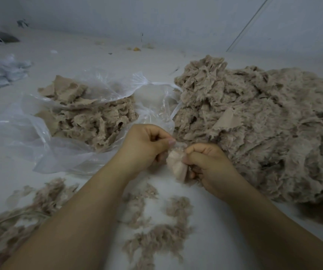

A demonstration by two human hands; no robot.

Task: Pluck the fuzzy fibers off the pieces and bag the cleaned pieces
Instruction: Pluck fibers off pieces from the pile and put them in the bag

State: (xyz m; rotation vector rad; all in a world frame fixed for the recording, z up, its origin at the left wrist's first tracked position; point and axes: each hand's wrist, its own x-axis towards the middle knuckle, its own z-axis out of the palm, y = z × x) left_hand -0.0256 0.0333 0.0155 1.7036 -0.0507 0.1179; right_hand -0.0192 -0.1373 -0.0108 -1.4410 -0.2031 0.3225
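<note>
Head camera, looking down over two bare forearms: a person works a small pale fabric piece (177,166) held between both hands above a white floor (205,227). Right hand (208,166), fingers curled, grips the piece from its right side, thumb laid across the front of it. Left hand (144,147), also curled, pinches at the fuzzy top edge of the same piece with thumb and forefinger; whether loose fibers sit inside that pinch cannot be told.

Beyond the left hand lies an open clear plastic bag (30,129), spread on the floor, with a heap of beige cleaned pieces (90,115) sitting in its mouth. Its crumpled film reaches to just beside the left knuckles. To the right, a much larger mound of fuzzy uncleaned pieces (254,123) fills the floor from the bag's handles to the frame's right edge, touching the back of the right hand.

Tufts of plucked fibers (156,236) are scattered on the floor below the hands, between the forearms, with a thicker, blurred drift of fibers (20,217) at lower left. Crumpled pale blue-grey cloth (2,71) lies at the far left, well apart from the work. A white wall (176,22) closes the background, with small scraps along its foot.
</note>
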